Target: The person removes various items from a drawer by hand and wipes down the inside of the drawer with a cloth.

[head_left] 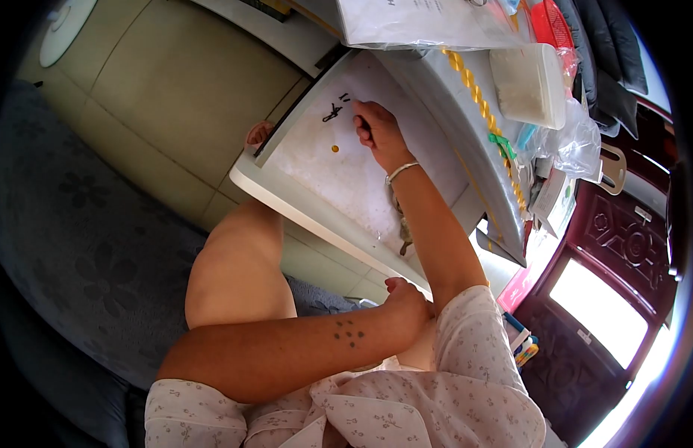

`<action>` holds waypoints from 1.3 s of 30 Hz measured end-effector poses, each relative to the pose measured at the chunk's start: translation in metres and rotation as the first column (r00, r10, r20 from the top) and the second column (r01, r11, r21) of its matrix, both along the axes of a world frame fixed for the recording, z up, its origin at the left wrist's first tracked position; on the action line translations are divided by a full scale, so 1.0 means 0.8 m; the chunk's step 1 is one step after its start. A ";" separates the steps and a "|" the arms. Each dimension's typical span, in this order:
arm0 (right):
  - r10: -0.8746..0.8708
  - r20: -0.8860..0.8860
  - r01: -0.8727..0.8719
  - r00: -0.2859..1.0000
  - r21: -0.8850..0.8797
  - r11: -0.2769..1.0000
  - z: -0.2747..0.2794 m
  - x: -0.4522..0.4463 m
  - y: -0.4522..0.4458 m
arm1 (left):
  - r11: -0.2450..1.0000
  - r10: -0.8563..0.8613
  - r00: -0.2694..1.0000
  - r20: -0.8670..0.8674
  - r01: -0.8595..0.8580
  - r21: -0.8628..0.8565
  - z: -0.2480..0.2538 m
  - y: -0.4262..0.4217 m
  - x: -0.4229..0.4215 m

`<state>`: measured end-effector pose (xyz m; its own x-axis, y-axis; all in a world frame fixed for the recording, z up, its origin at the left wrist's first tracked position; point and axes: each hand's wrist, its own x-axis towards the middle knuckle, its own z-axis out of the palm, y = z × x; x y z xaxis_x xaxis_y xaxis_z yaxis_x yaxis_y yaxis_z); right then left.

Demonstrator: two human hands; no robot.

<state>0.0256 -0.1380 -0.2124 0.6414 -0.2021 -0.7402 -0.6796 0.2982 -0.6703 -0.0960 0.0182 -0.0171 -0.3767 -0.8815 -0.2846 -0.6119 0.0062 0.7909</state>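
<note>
From where I stand, the business is all inside the open white drawer point(287, 196), where the person's right hand point(380, 134) hangs over the pale bottom with its fingers curled in toward the palm; whether something small is pinched there, I can't tell. Just beside those knuckles lie two tiny dark pins point(344, 98) and a little tangle of dark pieces point(332, 114), with a small gold bead point(335, 148) apart from them, nearer the drawer's front. I'd judge the step in hand to be fine sorting of these bits, though I couldn't say if one is being picked up or put down. The next move, to my mind, calls for a light fingertip pinch from above, taking one piece without scattering the others. The left hand point(410, 310) is down by the lap, close to the right elbow, loosely bent, and I can't see if it grips anything. Up on the tabletop point(477, 157), a plastic tub point(527, 86) stands beyond the gold twisted ribbon point(476, 95), well out of the way.
</note>
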 end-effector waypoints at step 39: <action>0.345 0.066 -0.283 0.936 -0.442 0.851 -0.009 -0.012 0.019 | 0.999 0.032 0.999 0.020 -0.032 0.011 -0.012 -0.006 -0.011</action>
